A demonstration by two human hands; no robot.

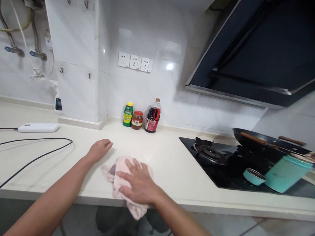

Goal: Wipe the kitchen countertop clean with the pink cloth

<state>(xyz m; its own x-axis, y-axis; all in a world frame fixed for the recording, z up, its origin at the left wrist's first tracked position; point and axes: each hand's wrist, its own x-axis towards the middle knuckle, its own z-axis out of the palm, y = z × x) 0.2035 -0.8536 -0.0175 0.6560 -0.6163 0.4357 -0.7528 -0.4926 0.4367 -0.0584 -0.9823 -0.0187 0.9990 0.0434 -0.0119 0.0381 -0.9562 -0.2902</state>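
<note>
A pale pink cloth (120,183) lies crumpled on the white countertop (169,170), and part of it hangs over the front edge. Spread flat on top of the cloth, my right hand (137,182) presses it down with its fingers apart. My left hand (99,150) is to the left and farther back, at the counter surface, its fingers loosely curled with nothing visible in them. Against the back wall stand a green bottle with a yellow cap (128,114), a red-lidded jar (137,120) and a large dark sauce bottle (152,118).
On the right is a black gas stove (209,154) with a wok (261,141), a teal canister (285,173) and a small teal cup-like lid (254,177). A range hood (246,55) overhangs it. At left lie a white power strip (38,127) and black cable (36,160); a spray bottle (58,101) stands behind.
</note>
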